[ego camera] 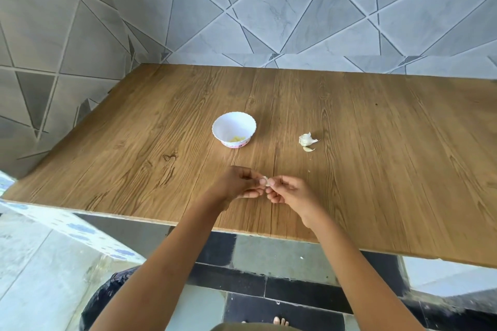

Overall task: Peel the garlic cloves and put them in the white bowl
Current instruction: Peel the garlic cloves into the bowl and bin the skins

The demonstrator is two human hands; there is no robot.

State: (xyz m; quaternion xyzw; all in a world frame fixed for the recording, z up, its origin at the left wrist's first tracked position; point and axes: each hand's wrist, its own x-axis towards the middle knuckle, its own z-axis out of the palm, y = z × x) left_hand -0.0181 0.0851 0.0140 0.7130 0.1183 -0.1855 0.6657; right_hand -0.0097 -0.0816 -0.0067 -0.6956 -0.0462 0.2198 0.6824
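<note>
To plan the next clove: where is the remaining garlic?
Head view: the garlic lies on the table, right of the bowl, beyond the right hand.

White bowl (234, 129) with pink base; brown wood-grain table (376, 142).

Bowl (233, 124) lies left of garlic bulb (307, 139) on table (390, 158); left hand (238, 183), right hand (291, 193) (clove (267, 181) between) nearer.

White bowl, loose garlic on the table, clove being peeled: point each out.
white bowl (228, 126), head view, bare inner wall.
loose garlic (306, 139), head view, middle of the larger piece.
clove (266, 181), head view, its visible white tip.
</note>
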